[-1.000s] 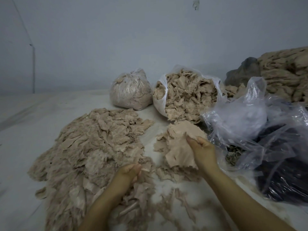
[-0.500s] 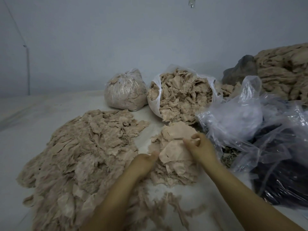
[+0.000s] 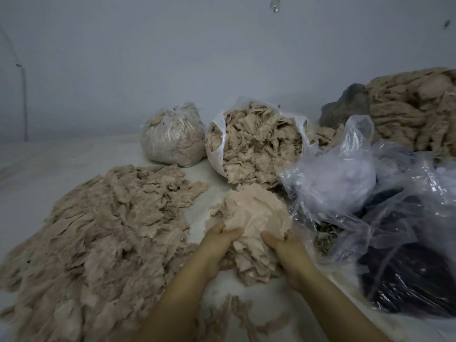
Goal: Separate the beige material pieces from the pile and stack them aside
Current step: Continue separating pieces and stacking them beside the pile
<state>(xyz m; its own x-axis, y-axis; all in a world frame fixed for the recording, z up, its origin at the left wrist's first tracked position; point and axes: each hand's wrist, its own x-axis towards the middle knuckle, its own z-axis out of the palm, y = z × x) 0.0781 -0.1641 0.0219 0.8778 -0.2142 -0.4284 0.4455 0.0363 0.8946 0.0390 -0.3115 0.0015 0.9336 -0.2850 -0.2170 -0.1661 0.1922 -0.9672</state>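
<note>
Both hands grip one small stack of beige pieces [image 3: 254,223] at centre: left hand [image 3: 217,245] curled round its left edge, right hand [image 3: 288,248] clutching its right side. The stack rests on a pale whitish sheet-covered surface [image 3: 61,159], just right of the large loose pile of beige scraps [image 3: 98,238], with a bare strip between them. Behind: two filled bags, one tied clear bag [image 3: 172,137], one open white bag [image 3: 256,144] spilling beige pieces. Right: crumpled clear plastic [image 3: 340,178] over a dark bagged mass [image 3: 404,280]. Far right: one heap of beige fabric [image 3: 414,112] against a plain grey-white wall [image 3: 148,58]. No readable writing.
</note>
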